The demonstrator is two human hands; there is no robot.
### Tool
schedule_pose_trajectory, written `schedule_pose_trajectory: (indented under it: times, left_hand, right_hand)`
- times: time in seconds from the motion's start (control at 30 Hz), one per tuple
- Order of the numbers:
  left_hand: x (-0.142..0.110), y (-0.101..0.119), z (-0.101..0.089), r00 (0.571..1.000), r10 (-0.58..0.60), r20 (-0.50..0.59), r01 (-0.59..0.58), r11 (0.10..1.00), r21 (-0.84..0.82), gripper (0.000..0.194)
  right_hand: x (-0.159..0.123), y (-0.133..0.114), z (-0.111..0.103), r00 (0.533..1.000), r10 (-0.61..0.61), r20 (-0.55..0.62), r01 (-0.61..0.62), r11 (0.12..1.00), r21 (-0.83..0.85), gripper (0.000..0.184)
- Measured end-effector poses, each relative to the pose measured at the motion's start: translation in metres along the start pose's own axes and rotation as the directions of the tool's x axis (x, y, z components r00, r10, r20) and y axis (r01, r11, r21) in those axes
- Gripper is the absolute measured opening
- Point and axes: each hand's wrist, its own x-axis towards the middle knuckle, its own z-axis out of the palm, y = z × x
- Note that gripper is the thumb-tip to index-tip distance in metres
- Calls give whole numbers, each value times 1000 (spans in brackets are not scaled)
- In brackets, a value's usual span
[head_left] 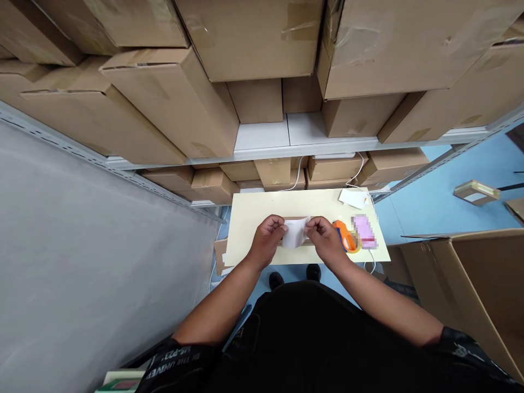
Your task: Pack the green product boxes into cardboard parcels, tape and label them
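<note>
Between my two hands a small white paper slip [295,233] is stretched out, slightly curled. My left hand [268,240] pinches its left edge with thumb and fingers. The right edge is pinched by my right hand [326,240]. Under the slip lies a flat brown cardboard piece or box [308,242], mostly covered by the slip and hands. Just right of my right hand rests an orange tape dispenser [346,237] with a roll of yellowish tape. What is printed on the slip, if anything, cannot be made out.
A cream table [249,218] carries everything. At its right are a pixelated pink item [364,231], white papers [352,198] and a white cable. Behind stands a metal shelf [262,151] stacked with cardboard boxes [257,38]. A large open carton [462,273] is at right, a grey wall [90,245] at left.
</note>
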Motion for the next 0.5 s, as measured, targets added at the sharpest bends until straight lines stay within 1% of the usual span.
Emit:
schedule_pose_trajectory:
  times: [0.03,0.07,0.17,0.23,0.3,0.37,0.43,0.47,0.5]
  left_hand:
    - [0,1,-1,1000,-15,-22,14,999,-41,24]
    - [0,3,-1,999,-28,-37,25,997,-77,25]
    - [1,8,-1,996,-53,-66,43,988,-149,28]
    - [1,12,-2,994,-60,-93,44,985,-165,29]
    - [2,14,-2,991,-62,-121,40,984,-173,30]
    - [4,15,-4,989,-60,-133,35,982,-185,28]
    - [6,14,-7,988,-52,-143,22,979,-202,26]
    - [7,13,-9,988,-46,-148,15,978,-207,24]
    - [9,12,-10,987,-39,-154,7,979,-203,23]
  right_hand:
    - [3,3,-1,999,25,-34,-25,1000,-8,30]
    - [5,5,-3,997,59,-40,-59,998,-2,35]
    - [9,5,-4,986,156,58,-160,985,65,44]
    - [9,1,-3,973,213,85,-221,970,100,46]
    - [9,-2,-2,952,292,89,-302,944,131,49]
    - [10,-4,-1,919,369,137,-390,904,175,48]
    - [12,-6,-2,901,390,188,-426,877,223,45]
    - [13,-6,-2,908,377,184,-414,877,245,43]
    - [14,-6,-2,922,354,156,-384,887,259,40]
